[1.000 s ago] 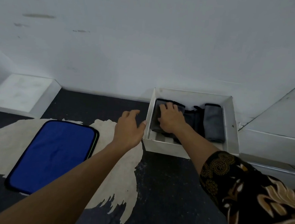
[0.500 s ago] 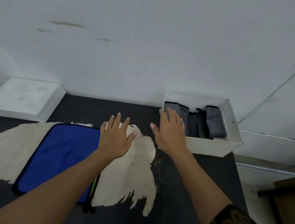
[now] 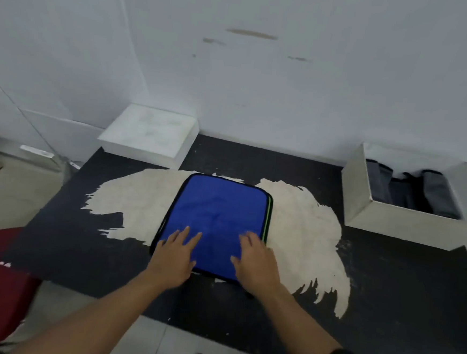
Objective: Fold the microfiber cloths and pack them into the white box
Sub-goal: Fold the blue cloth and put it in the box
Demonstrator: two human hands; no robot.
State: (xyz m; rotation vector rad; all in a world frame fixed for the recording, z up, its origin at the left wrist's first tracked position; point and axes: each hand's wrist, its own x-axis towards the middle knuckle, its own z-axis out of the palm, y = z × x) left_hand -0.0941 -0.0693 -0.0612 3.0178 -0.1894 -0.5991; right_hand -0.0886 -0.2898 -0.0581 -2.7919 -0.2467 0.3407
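Your left hand point(image 3: 174, 256) and right hand point(image 3: 256, 262) left the white box point(image 3: 404, 222), now well to their right. They lie flat and apart on the near edge of the blue cloth point(image 3: 218, 212), probably to begin the fold.

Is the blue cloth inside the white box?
No, the blue cloth lies flat on the table under the left hand and right hand, apart from the white box.
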